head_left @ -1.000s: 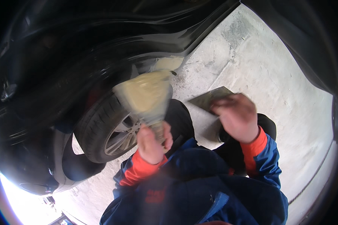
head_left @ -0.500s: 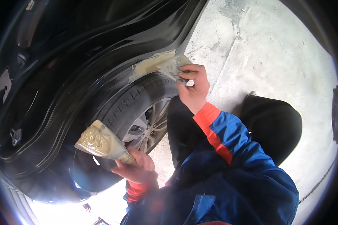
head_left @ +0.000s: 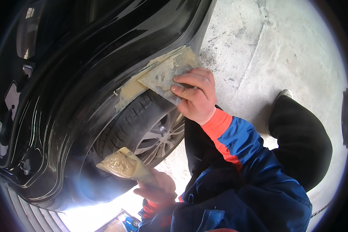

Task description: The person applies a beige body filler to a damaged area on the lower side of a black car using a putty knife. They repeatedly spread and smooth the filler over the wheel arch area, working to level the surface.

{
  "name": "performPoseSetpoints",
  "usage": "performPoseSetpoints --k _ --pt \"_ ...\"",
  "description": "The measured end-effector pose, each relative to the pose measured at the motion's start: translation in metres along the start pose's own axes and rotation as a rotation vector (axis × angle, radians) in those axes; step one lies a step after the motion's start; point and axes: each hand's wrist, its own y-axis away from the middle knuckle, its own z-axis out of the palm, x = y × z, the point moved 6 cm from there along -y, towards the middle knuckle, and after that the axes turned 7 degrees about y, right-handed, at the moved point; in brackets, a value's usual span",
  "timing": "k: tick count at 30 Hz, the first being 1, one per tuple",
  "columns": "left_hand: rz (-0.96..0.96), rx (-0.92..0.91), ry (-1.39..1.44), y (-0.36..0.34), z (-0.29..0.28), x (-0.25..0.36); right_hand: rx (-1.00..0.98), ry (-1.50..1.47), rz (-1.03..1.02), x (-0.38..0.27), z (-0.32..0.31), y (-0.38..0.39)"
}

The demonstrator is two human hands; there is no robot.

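Observation:
My right hand [head_left: 199,94] pinches a thin, flat grey putty spreader [head_left: 168,75] between thumb and fingers. The spreader is smeared with filler, and its long edge lies along the beige filler [head_left: 130,89] on the black car's wheel arch. Lower down, my left hand [head_left: 162,185] is closed around the handle of a broad putty knife [head_left: 143,174]. A thick, wrinkled mound of beige filler [head_left: 120,164] covers its blade. That blade is held in front of the tyre [head_left: 131,116], apart from the arch.
The black car body [head_left: 77,77] fills the left side, with a spoked alloy wheel [head_left: 162,133] under the arch. Pale concrete floor [head_left: 266,50] lies to the right. My bent legs in black trousers [head_left: 301,139] are close to the wheel. A ribbed panel [head_left: 36,210] shows at lower left.
The spreader has shifted left and now lies flatter over the filler strip, which reaches further down the arch. The loaded putty knife appears slightly lower and further right as the view shifts.

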Motion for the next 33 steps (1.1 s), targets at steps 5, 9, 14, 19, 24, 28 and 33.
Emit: performPoseSetpoints --k 5,9,14,19,24,28,33 --pt "-0.025 -0.093 0.041 -0.005 0.005 -0.002 0.004 -0.016 0.013 0.004 0.007 0.002" --pt "-0.057 -0.097 0.025 -0.004 0.004 -0.004 -0.006 -0.03 0.015 0.004 0.013 0.007" --pt "-0.059 -0.04 0.018 -0.005 -0.001 -0.007 -0.071 -0.027 0.01 0.006 0.013 0.016" --pt "-0.069 -0.033 0.01 -0.006 0.0 -0.01 -0.091 -0.035 -0.017 0.002 0.007 0.02" --pt "-0.069 0.0 0.008 -0.004 -0.003 -0.011 -0.042 -0.013 -0.051 -0.004 -0.011 0.013" --pt "-0.066 -0.04 0.007 -0.004 -0.003 -0.007 -0.042 0.025 -0.02 0.001 -0.01 0.004" --pt "-0.081 -0.068 0.008 -0.004 -0.002 -0.005 0.006 0.019 -0.012 0.008 0.003 0.003"
